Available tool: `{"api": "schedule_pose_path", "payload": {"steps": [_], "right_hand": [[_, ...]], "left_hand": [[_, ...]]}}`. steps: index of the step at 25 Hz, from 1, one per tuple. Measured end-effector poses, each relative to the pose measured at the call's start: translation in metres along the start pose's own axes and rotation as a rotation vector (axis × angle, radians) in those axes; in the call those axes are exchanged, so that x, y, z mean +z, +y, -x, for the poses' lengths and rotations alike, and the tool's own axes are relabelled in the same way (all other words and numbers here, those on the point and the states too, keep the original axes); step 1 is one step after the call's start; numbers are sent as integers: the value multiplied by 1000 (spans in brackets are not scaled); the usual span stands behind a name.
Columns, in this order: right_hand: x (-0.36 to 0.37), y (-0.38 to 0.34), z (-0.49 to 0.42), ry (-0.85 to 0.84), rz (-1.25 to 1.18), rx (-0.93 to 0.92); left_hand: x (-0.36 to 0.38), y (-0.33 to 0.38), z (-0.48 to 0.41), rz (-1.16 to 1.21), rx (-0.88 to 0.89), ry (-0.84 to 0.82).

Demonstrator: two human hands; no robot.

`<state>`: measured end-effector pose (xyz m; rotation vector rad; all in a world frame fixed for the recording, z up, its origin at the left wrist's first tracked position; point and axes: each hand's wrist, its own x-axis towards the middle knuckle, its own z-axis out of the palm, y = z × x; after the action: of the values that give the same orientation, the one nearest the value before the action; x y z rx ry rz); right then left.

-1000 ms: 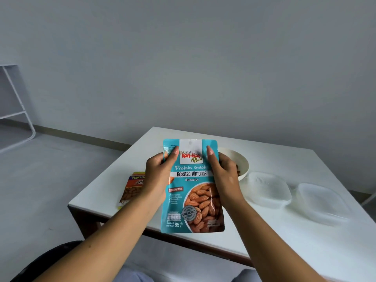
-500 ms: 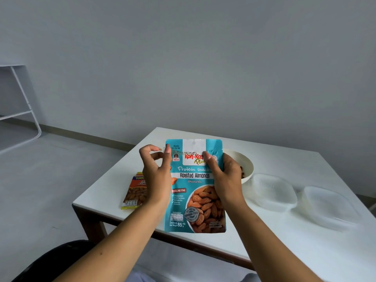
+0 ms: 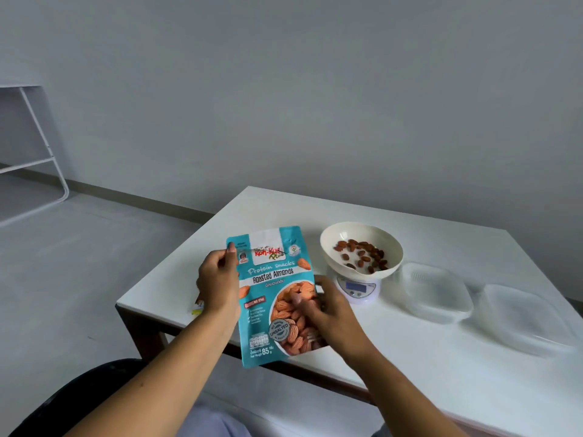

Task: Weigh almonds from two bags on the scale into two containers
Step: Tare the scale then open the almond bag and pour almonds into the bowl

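A teal bag of roasted almonds (image 3: 273, 279) is held upright above the table's near left edge. My left hand (image 3: 217, 280) pinches its top left corner. My right hand (image 3: 328, 313) grips the bag's right side lower down, thumb on the front. Behind it stands a small white scale (image 3: 358, 290) carrying a cream bowl (image 3: 331, 247) with several almonds (image 3: 362, 255) in it. Two clear plastic containers (image 3: 433, 294) (image 3: 517, 316) sit side by side to the scale's right. A second bag (image 3: 199, 305) lies on the table, almost wholly hidden behind my left wrist.
The white table (image 3: 441, 373) has a dark frame and ends just left of the bags. A white metal rack (image 3: 38, 152) stands on the floor at the far left. A grey wall rises behind the table.
The bag has come down and tilted slightly. My right hand slid from its top edge to its right side, and my left hand now pinches the top corner. The scale and bowl are uncovered.
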<state>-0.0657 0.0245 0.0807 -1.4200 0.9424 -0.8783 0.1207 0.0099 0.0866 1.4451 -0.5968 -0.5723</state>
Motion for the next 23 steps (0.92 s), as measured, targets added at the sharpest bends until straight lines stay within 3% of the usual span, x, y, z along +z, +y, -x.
{"api": "schedule_pose_path", "payload": {"steps": [3, 6, 9, 11, 13, 15, 20, 23], "right_hand": [[-1, 21, 10, 24, 26, 9], [-1, 33, -4, 166, 16, -20], [1, 51, -32, 326, 95, -64], [3, 59, -49, 378, 209, -68], [6, 66, -58, 351, 355, -115], [10, 74, -60, 278, 486, -175], [13, 80, -59, 295, 748, -215], [16, 73, -53, 320, 757, -221]], "left_hand": [[-5, -17, -11, 44, -144, -135], [-6, -23, -14, -57, -92, -277], [-12, -32, -13, -386, 147, -262], [-13, -44, -8, -567, 391, -355], [-11, -62, 1, -770, 570, -491], [-13, -84, 8, -1012, 729, -499], [-12, -92, 14, -1189, 769, -424], [-13, -93, 13, -1239, 743, -433]]}}
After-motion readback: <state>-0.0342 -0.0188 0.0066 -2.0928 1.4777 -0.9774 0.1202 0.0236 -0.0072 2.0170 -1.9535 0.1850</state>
